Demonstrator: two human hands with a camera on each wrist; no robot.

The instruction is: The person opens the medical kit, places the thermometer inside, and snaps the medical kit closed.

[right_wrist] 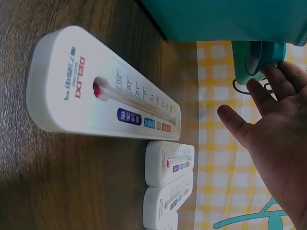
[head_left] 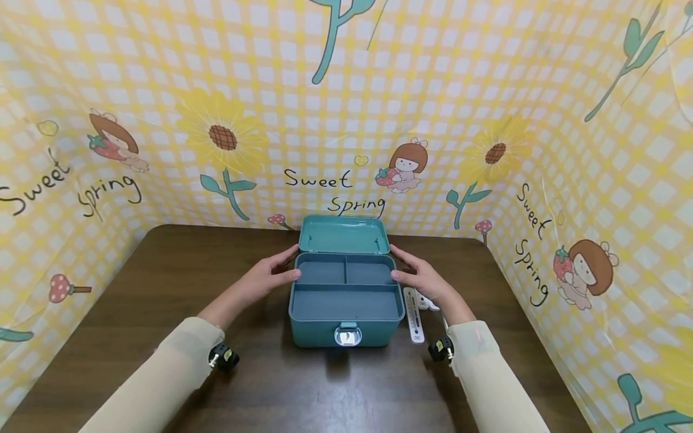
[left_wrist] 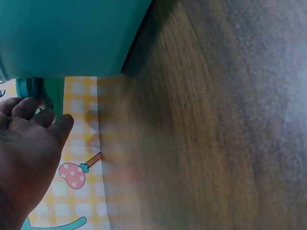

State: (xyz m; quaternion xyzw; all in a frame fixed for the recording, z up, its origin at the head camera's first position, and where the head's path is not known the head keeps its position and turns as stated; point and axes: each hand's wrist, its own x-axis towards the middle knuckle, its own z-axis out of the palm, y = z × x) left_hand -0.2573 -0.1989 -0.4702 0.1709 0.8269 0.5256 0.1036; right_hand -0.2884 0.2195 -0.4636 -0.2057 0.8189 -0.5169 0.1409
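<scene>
Both hands are at the teal storage box [head_left: 346,300], which stands in the middle of the brown desk [head_left: 162,288] with its lid [head_left: 344,234] swung up and leaning back toward the far backdrop. The left hand [head_left: 267,278] lies against the box's left wall, fingers straight and thumb resting on the rim; the right hand [head_left: 419,275] mirrors it on the right wall, fingers likewise straight, neither curled round anything. This looks like the moment just after opening, with the hands steadying the body; the next move would seem to call for the right hand to turn to the white thermometers [head_left: 415,308] lying just beside the box on its right, several in a row in the right wrist view [right_wrist: 103,88]. The box is a rounded rectangle with a shiny metal clasp [head_left: 348,335] on its near face, and inside sits a tray split into two small far compartments and one long near one, all bare.
</scene>
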